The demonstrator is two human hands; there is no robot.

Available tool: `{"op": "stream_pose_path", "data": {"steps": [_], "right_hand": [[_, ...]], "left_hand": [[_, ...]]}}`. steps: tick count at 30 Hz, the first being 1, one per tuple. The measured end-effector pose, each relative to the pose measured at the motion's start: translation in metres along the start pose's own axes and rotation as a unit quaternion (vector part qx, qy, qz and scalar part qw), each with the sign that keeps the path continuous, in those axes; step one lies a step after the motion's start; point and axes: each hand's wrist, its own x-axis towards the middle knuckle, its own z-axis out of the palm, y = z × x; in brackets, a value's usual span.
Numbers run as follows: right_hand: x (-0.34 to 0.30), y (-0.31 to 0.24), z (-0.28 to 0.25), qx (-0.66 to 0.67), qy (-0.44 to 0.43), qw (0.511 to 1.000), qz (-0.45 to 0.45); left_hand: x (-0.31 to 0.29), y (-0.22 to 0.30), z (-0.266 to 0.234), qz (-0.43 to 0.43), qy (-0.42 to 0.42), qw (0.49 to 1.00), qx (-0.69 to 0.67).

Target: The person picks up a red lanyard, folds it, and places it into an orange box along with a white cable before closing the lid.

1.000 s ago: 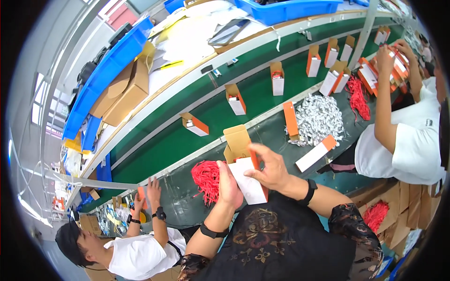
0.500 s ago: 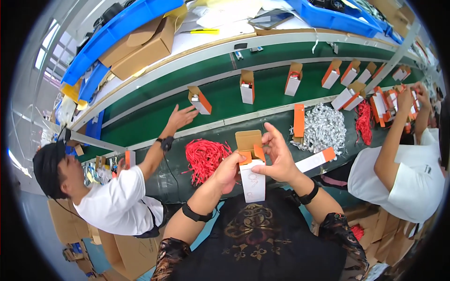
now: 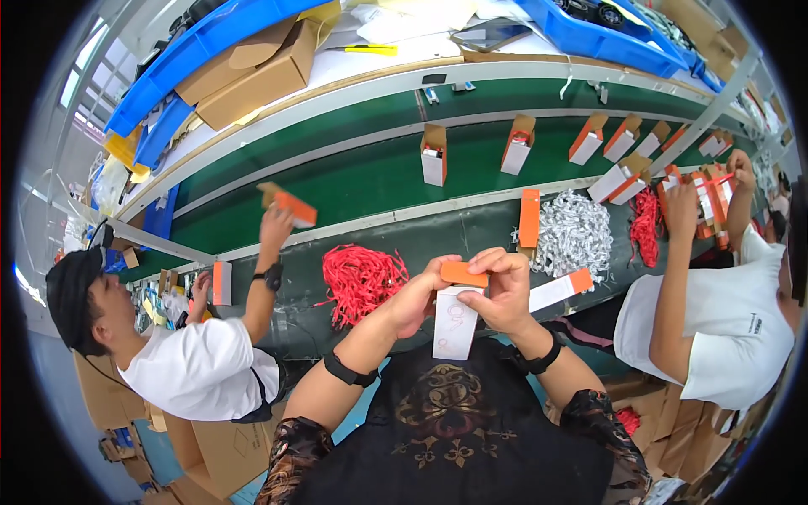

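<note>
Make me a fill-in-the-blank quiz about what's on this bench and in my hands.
The left hand and right hand hold a box whose top flap is coloured ____.
The stringy pile nearest the left hand is coloured ____.
The silvery pile lies to the ____ of that pile.

Missing words: orange; red; right.

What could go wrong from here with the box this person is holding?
A few things, perhaps. The white box might crease if the left grip and right grip press unevenly around its orange top flap. The loose red strands lie in a tangled heap close to the left grip, so some could snag. And the white-and-orange box lying beside the right grip could get bumped.
</note>
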Motion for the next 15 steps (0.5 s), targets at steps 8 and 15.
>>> {"op": "stream_pose_path", "data": {"steps": [8,15], "right_hand": [[0.034,-0.054,-0.02,-0.242,-0.137,0.96,0.036],[0.036,-0.069,-0.019,-0.265,-0.149,0.95,0.073]], "left_hand": [[-0.002,-0.02,0.007,0.179,-0.097,0.974,0.098],[-0.001,-0.037,0.014,0.261,-0.027,0.939,0.223]]}}
